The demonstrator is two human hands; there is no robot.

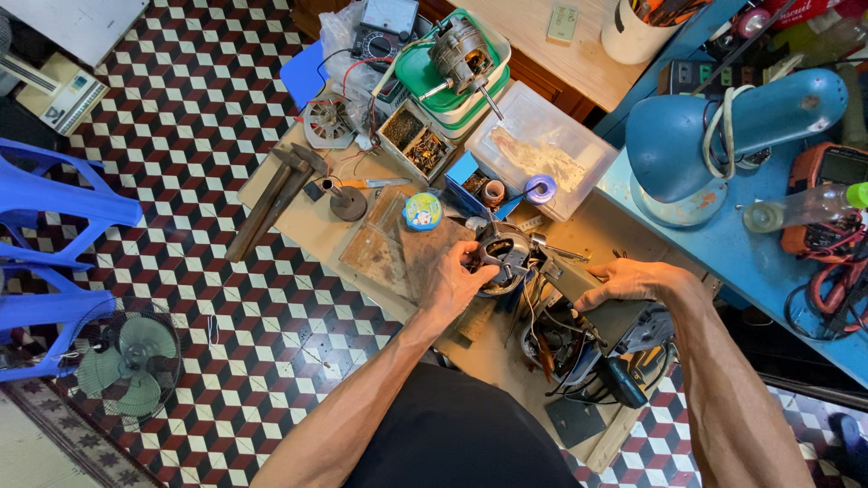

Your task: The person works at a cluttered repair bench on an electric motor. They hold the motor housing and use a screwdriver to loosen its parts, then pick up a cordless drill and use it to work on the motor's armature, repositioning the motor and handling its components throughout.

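Metal motor stator (503,257) gripped by curled left hand (449,282), right hand (624,280) closed on dark tool (568,276)

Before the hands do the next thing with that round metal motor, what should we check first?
1. Left hand has a firm grasp on the motor part: ok, fingers wrap its rim.
2. Right hand steady on the dark tool: ok, it grips the bar.
3. Tool tip meets the motor: cannot tell, the contact spot is hidden.
4. Loose wires away from the hands: not ok, they tangle just below.
5. Motor resting flat on the wooden board: cannot tell.
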